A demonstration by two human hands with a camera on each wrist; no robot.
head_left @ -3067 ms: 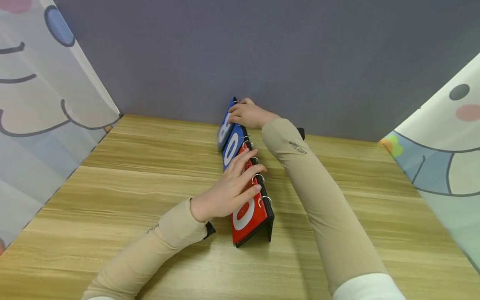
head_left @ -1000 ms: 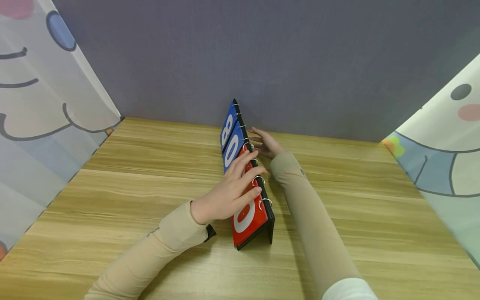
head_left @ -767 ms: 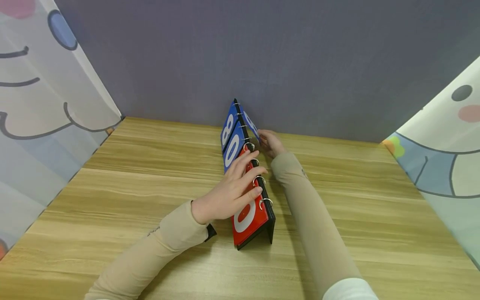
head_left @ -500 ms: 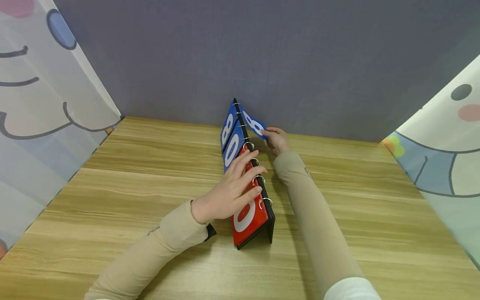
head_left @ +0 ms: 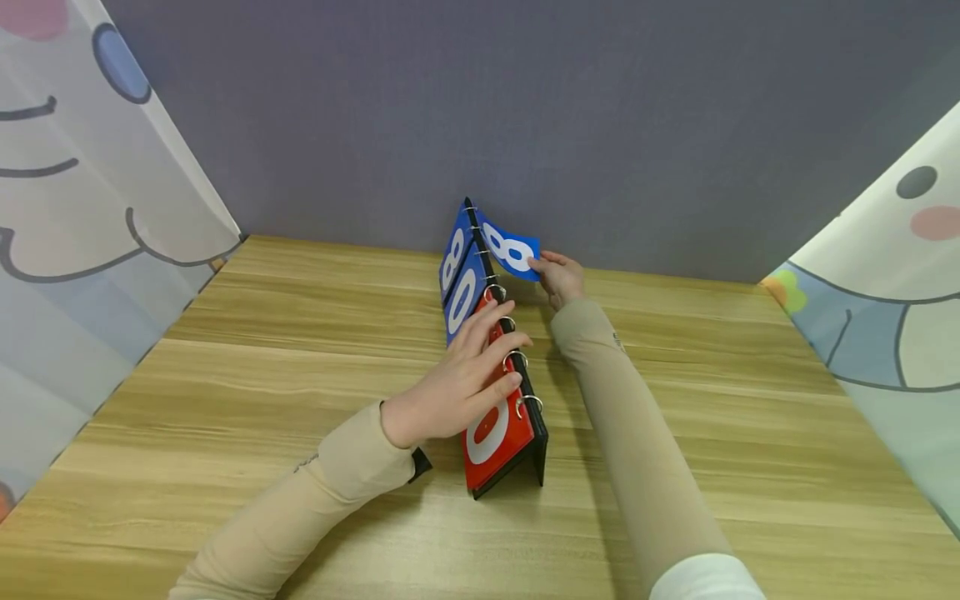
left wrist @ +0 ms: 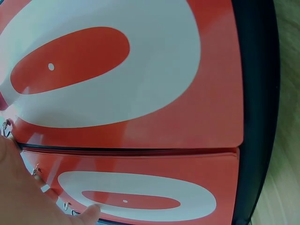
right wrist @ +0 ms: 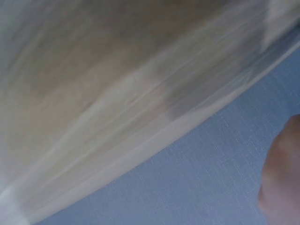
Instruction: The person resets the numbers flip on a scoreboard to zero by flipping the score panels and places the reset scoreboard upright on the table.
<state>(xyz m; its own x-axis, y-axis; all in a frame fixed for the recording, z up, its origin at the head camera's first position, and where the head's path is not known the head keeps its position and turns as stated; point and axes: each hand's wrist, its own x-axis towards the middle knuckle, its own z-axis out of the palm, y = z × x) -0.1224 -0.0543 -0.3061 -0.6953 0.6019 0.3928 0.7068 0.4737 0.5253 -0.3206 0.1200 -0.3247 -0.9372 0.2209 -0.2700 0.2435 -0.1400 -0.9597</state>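
Note:
A flip scoreboard [head_left: 542,446] stands tent-like on the table, its number cards hung on metal rings along the top. My left hand [head_left: 457,387] lies across the red cards with fingers spread, fingertips by the rings; the left wrist view shows two red cards reading 0, an upper one [left wrist: 218,93] and a lower one [left wrist: 227,178]. On the far side, my right hand [head_left: 564,279] pinches the edge of a blue number card [head_left: 531,247] marked 8, held out from the rings. The near side shows a blue 8 card [head_left: 448,271] and a blue 0 card [head_left: 472,279].
The wooden table [head_left: 300,358] runs back to a grey partition [head_left: 337,125]. Cartoon-printed curtains hang at the left [head_left: 82,250] and right [head_left: 892,275]. Only part of my right hand shows in the right wrist view, beside the partition.
My right hand has come down from the scoreboard's top to its far side, taken a blue card there and lifted it outward to the right. My left hand has stayed put.

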